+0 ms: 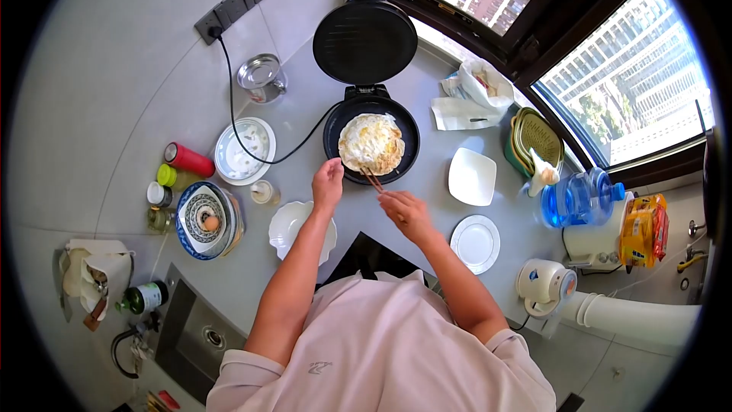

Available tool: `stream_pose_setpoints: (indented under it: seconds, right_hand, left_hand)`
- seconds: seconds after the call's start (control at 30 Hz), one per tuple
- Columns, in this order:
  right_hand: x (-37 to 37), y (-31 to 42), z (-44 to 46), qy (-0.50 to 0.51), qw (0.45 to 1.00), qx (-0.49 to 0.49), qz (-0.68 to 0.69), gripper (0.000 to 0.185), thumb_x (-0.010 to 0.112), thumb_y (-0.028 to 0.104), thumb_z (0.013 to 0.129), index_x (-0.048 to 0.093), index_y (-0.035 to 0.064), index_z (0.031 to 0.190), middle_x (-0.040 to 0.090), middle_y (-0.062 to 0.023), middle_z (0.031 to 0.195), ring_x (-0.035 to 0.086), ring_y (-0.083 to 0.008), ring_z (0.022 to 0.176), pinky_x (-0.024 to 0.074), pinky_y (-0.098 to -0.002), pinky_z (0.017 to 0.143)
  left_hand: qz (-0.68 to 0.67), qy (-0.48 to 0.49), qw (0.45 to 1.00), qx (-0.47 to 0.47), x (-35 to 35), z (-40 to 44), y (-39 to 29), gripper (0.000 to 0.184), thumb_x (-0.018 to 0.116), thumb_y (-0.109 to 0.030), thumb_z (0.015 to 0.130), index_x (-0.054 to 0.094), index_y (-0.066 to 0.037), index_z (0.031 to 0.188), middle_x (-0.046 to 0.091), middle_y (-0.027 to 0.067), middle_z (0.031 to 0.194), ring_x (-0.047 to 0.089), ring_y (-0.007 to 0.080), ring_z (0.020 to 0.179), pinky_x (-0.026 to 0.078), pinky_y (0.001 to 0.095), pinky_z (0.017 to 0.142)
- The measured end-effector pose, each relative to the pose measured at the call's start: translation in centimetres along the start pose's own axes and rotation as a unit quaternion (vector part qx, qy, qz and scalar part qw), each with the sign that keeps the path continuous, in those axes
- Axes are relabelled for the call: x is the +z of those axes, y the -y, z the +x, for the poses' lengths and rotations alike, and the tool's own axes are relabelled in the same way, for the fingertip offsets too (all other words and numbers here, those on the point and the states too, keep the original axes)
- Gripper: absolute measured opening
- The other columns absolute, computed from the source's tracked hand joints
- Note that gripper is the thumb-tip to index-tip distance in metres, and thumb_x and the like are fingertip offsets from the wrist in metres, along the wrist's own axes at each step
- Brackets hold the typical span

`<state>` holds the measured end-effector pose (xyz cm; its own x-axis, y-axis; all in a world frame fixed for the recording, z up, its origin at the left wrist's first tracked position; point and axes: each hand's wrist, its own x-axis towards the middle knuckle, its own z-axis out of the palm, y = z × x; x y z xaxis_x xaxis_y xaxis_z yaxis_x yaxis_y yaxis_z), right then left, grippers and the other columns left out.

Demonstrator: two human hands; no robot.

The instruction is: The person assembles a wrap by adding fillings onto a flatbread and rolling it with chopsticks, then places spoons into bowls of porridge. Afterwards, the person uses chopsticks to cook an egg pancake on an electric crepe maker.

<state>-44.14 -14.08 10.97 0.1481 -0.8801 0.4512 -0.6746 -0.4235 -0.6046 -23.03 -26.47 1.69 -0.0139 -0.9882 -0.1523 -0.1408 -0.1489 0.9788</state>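
A round pancake with egg (371,143) lies in the black electric griddle (412,145), whose ribbed lid (366,38) stands raised behind it. My right hand (408,215) is closed on a pair of brown chopsticks (374,180), their tips at the pancake's near edge. At the griddle's lower left rim is my left hand (328,185), its fingers drawn together. Whether anything is pinched in them I cannot make out. A white scalloped bowl (284,230) sits below my left forearm.
White plates (475,245) and a square dish (472,177) stand on the right, near green baskets (526,145) and a water jug (572,200). On the left are stacked plates (263,137), bowls (183,217) with an egg, and a sink (183,320). A power cord (231,91) crosses to the griddle.
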Motion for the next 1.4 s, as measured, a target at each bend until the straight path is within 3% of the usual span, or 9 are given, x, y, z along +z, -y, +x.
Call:
stream_pose_setpoints:
  seconds: [0.4,0.53,0.63,0.73,1.03,1.13,1.23,1.33,1.4]
  right_hand:
    - [0.4,-2.7,2.9,-0.142,0.986,0.085,0.031,0.022,0.075,0.005,0.089,0.074,0.0066,0.111,0.076,-0.0105,0.111,0.071,-0.0299,0.103,0.0576,-0.0410,0.088]
    - [-1.5,-5.5,3.0,-0.038,0.996,-0.006,-0.083,0.018,0.074,0.012,0.091,0.074,0.0079,0.109,0.075,-0.0093,0.114,0.071,-0.0293,0.102,0.0580,-0.0401,0.086]
    - [-1.1,-4.8,1.3,-0.039,0.994,0.009,-0.099,0.019,0.075,0.011,0.090,0.074,0.0079,0.108,0.075,-0.0092,0.115,0.072,-0.0291,0.101,0.0586,-0.0401,0.084]
    - [-1.2,-3.3,0.2,-0.062,0.993,0.023,-0.095,0.020,0.075,0.011,0.090,0.072,0.0082,0.110,0.075,-0.0082,0.115,0.072,-0.0289,0.100,0.0590,-0.0399,0.083]
    - [2.3,-2.1,2.3,0.047,0.996,-0.066,-0.020,0.021,0.073,0.017,0.094,0.072,0.0087,0.113,0.073,-0.0070,0.119,0.069,-0.0287,0.110,0.0576,-0.0392,0.091]
    - [3.7,-2.0,3.5,0.037,0.998,-0.053,-0.015,0.023,0.075,0.014,0.092,0.072,0.0080,0.114,0.074,-0.0085,0.118,0.069,-0.0301,0.110,0.0581,-0.0403,0.090]
    - [3.3,-1.5,4.8,0.003,0.999,-0.043,0.007,0.021,0.074,0.013,0.092,0.072,0.0075,0.112,0.074,-0.0098,0.115,0.070,-0.0308,0.107,0.0576,-0.0400,0.089]
    - [1.1,-2.4,5.0,-0.066,0.997,-0.012,0.026,0.017,0.074,0.012,0.092,0.072,0.0062,0.108,0.074,-0.0120,0.112,0.070,-0.0310,0.103,0.0571,-0.0404,0.088]
    - [0.3,-4.7,4.4,-0.093,0.996,0.011,0.001,0.015,0.075,0.010,0.091,0.073,0.0054,0.105,0.075,-0.0131,0.111,0.071,-0.0309,0.102,0.0576,-0.0413,0.086]
  left_hand:
    - [0.026,0.000,1.000,-0.011,0.2,-0.3,-1.3,0.028,0.064,-0.021,0.103,0.069,-0.007,0.126,0.072,-0.0015,0.109,0.065,0.0082,0.093,0.052,0.0257,0.071]
    - [0.044,0.006,0.999,-0.028,0.4,-0.5,-1.5,0.026,0.064,-0.018,0.102,0.070,-0.008,0.126,0.072,-0.0011,0.111,0.064,0.0086,0.094,0.052,0.0259,0.072]
    - [0.020,-0.012,0.999,-0.036,0.7,-0.8,-1.8,0.024,0.065,-0.012,0.100,0.070,-0.001,0.121,0.075,0.0075,0.110,0.070,0.0156,0.101,0.054,0.0292,0.091]
    - [0.032,0.001,0.999,-0.016,0.4,-0.5,-1.1,0.027,0.064,-0.017,0.102,0.069,-0.009,0.127,0.072,0.0003,0.114,0.066,0.0099,0.098,0.053,0.0267,0.073]
    - [0.031,-0.013,0.999,-0.024,-0.2,-1.1,-1.2,0.027,0.063,-0.017,0.102,0.069,-0.008,0.127,0.073,0.0009,0.115,0.066,0.0102,0.098,0.053,0.0266,0.074]
    - [0.006,-0.023,0.999,-0.045,-0.2,-1.7,-1.9,0.027,0.064,-0.010,0.100,0.069,-0.002,0.125,0.074,0.0095,0.117,0.069,0.0163,0.107,0.053,0.0291,0.095]
    - [0.017,-0.024,0.999,-0.043,-0.4,-1.6,-2.0,0.026,0.064,-0.010,0.100,0.070,-0.002,0.124,0.075,0.0089,0.116,0.070,0.0159,0.105,0.053,0.0290,0.094]
    - [0.024,-0.030,0.999,-0.006,-0.6,-1.1,-1.2,0.024,0.064,-0.015,0.102,0.071,-0.008,0.124,0.073,-0.0016,0.105,0.063,0.0070,0.086,0.050,0.0245,0.068]
    - [0.036,-0.034,0.999,-0.005,-0.6,-1.2,-1.2,0.024,0.064,-0.015,0.102,0.071,-0.008,0.124,0.073,-0.0016,0.105,0.063,0.0070,0.086,0.050,0.0244,0.068]
